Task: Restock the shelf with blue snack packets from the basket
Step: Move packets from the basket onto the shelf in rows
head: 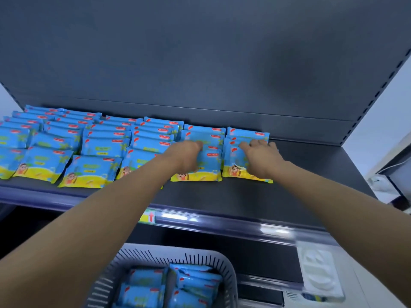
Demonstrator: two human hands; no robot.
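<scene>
Fingers of the left hand (189, 156) curl over the front packet (211, 164) on the shelf (222, 194), gripping it. Fingers of the right hand (260, 160) lie spread on the rightmost row (246, 134). Below the shelf, the basket (231, 271) holds more blue packets (142, 296).

One wide-angle view, worn on the person's head; it faces forward and a little down at the shelf (244, 196), from close in, so the left hand (189, 155) and right hand (260, 157) meet the blue snack packets (93, 172) at mid-frame; the basket (230, 266) lies at the bottom edge.
</scene>
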